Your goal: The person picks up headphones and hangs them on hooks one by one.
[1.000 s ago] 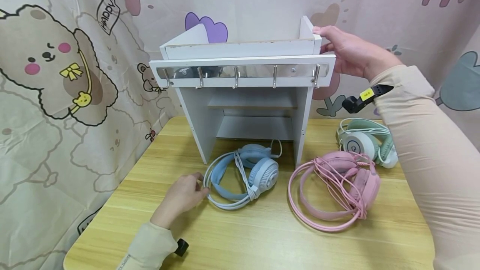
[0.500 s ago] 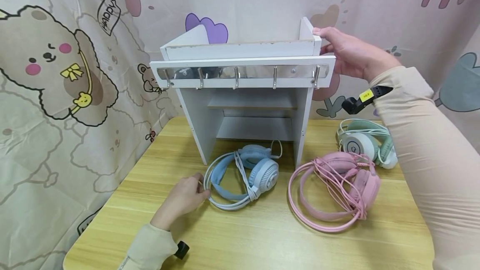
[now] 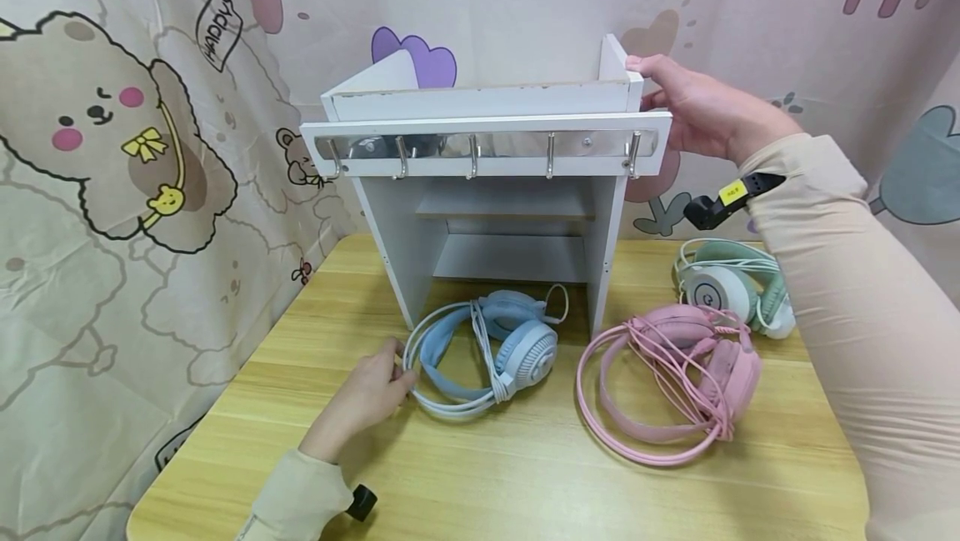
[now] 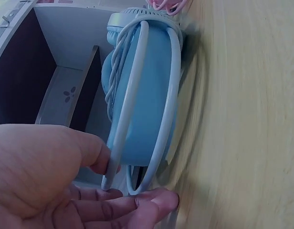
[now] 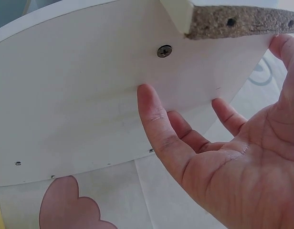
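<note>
My left hand (image 3: 367, 395) holds the left edge of the blue headphones (image 3: 536, 351), which lie on the table before the white shelf. In the left wrist view, the thumb and fingers (image 4: 97, 210) pinch the two pale blue bands that arch over the headband (image 4: 149, 109). Up at the shelf's top right corner, my right hand (image 3: 701, 107) holds the side panel of the white shelf (image 3: 480, 99). The right wrist view has its thumb at the panel's edge and the fingertips (image 5: 149, 98) pressed on the outer face (image 5: 89, 86).
A row of metal hooks (image 3: 473, 156) runs across the shelf's front. Pink headphones (image 3: 678, 324) lie right of the blue ones, and green headphones (image 3: 720, 291) lie behind them near the right sleeve. A patterned cloth (image 3: 247, 132) hangs behind the wooden table (image 3: 540, 483).
The blue headphones have shifted very slightly left and back with my left hand. My right hand stays at the shelf's corner.
</note>
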`<state>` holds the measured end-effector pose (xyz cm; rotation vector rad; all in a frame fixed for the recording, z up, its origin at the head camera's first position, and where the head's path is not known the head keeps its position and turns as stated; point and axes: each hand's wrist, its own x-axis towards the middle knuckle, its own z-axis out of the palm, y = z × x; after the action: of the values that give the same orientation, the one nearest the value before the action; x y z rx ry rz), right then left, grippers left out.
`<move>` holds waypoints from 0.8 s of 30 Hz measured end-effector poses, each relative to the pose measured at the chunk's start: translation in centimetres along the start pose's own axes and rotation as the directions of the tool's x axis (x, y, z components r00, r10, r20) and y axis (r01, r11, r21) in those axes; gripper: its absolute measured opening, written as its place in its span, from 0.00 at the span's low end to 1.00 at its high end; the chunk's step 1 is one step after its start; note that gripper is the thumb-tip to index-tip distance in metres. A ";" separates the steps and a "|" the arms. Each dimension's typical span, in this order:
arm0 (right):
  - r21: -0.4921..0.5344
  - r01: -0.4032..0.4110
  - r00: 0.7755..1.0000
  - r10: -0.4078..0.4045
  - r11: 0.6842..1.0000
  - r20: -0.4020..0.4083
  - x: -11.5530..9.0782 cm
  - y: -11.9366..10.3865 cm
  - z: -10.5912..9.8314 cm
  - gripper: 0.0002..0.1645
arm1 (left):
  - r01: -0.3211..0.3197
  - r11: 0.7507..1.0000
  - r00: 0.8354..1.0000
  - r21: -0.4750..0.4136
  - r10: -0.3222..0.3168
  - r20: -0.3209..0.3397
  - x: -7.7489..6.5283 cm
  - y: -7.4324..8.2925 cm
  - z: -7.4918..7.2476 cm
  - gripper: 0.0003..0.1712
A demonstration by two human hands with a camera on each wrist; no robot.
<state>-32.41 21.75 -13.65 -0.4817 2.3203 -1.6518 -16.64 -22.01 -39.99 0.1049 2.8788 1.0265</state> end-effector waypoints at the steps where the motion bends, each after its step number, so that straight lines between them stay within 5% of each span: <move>1: 0.001 0.000 1.000 0.000 1.000 0.001 0.0 0.0 0.0 0.33 | 0.000 1.000 1.000 -0.009 0.000 -0.001 0.0 -0.1 0.0 0.18; 24: -0.009 -0.005 1.000 0.005 1.000 -0.007 0.0 0.0 0.0 0.35 | 0.003 0.961 0.996 -0.277 0.021 0.083 0.3 -1.4 -1.3 0.20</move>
<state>-32.43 21.75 -13.70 -0.4721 2.3331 -1.6445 -17.08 -23.84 -39.89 0.1384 2.6299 1.3786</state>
